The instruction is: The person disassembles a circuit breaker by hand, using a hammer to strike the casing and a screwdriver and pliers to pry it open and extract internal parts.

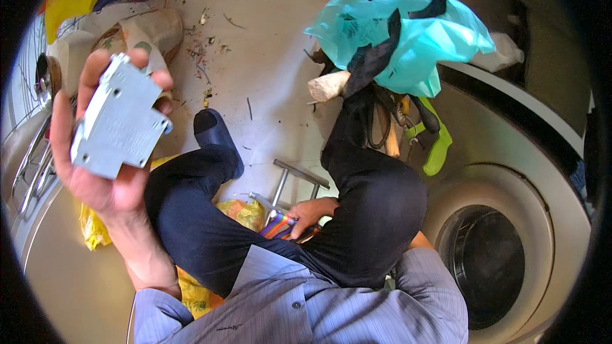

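Note:
Raised at the left, my left hand [115, 194] is closed round a light grey circuit breaker [121, 121]. Its flat, stepped side faces up, and my fingers wrap its far edge. Low between my thighs, my right hand [311, 216] is closed at the striped, many-coloured seat [278, 225] of what looks like a small folding stool. The metal frame [280, 185] of that stool shows just beyond the hand. My right thigh and the seat hide part of this hand's grip.
Scraps and wire bits litter the pale floor [261, 38]. At the right stands a front-loading drum machine [488, 267]. A turquoise plastic bag [408, 32], a pale stone-like lump [328, 86] and a lime-green strap [438, 150] lie nearer the middle. Yellow bags [94, 226] and metal rods [35, 172] are leftward.

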Available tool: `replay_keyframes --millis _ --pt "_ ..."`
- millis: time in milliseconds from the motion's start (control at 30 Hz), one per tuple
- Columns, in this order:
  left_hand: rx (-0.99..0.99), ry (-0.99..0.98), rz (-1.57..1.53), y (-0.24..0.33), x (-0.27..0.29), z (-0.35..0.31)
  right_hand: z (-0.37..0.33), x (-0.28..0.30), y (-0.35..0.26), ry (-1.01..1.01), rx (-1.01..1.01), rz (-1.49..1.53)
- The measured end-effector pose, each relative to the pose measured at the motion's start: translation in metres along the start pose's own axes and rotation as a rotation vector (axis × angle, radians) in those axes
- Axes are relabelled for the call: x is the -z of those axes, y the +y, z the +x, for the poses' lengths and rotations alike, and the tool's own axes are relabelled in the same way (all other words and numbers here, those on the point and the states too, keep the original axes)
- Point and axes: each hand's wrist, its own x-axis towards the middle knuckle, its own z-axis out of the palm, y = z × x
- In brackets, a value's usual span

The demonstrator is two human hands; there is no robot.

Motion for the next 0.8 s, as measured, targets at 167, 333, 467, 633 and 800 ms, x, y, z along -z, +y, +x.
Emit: replay_keyframes --millis 167,333,467,633,800 --pt "0.008 -0.158 0.004 -0.014 -0.013 -0.007 0.030 0.029 0.002 0.063 -0.079 -0.128" --pt "0.025 -0.118 -0.044 -0.026 -0.027 -0.015 0.020 0.031 -0.007 0.170 -0.112 -0.115" --pt "0.120 -0.140 -0.203 -0.033 -0.030 -0.002 0.002 0.030 0.020 0.139 -0.053 -0.248" --pt "0.084 -0.163 -0.277 -0.024 -0.017 0.001 -0.040 0.012 0.042 0.457 -0.030 0.004" --pt "0.078 -0.168 -0.231 -0.023 -0.012 0.007 -0.098 -0.042 0.053 1.168 0.000 0.168"
